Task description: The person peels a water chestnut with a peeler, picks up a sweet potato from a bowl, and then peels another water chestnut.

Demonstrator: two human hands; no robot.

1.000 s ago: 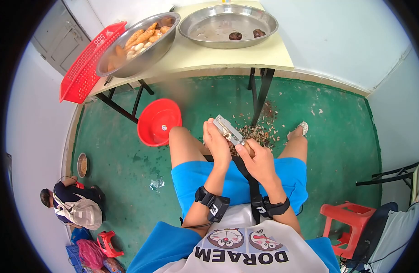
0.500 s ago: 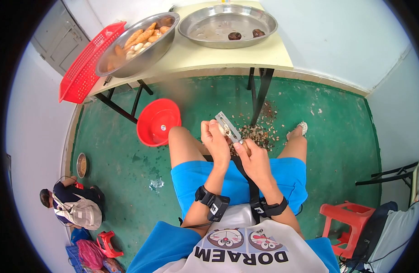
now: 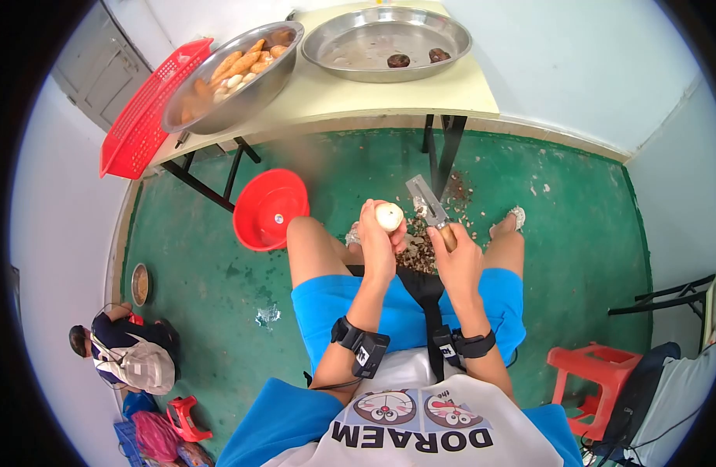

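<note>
A peeled round white vegetable (image 3: pixel 389 217) rests in my left hand (image 3: pixel 377 240), whose fingers curl around it. My right hand (image 3: pixel 459 261) grips the wooden handle of a peeler (image 3: pixel 427 199) with a flat, slotted metal blade. The blade points up and away, apart from the vegetable, and pale scraps cling to it. Brown and pale peelings (image 3: pixel 420 253) lie scattered on the floor below and beyond my hands.
On the table (image 3: pixel 358 105) stand a steel bowl (image 3: pixel 257 97) of peeled orange and white vegetables, a red basket (image 3: pixel 132 132) and a steel tray (image 3: pixel 334 58) holding two dark pieces. A red basin (image 3: pixel 253 210) is on the floor; a person (image 3: pixel 132 346) is at left, a red stool (image 3: pixel 595 359) at right.
My hands have separated. The peeler has moved right, off the vegetable, and the vegetable's pale face has turned into view in my left hand.
</note>
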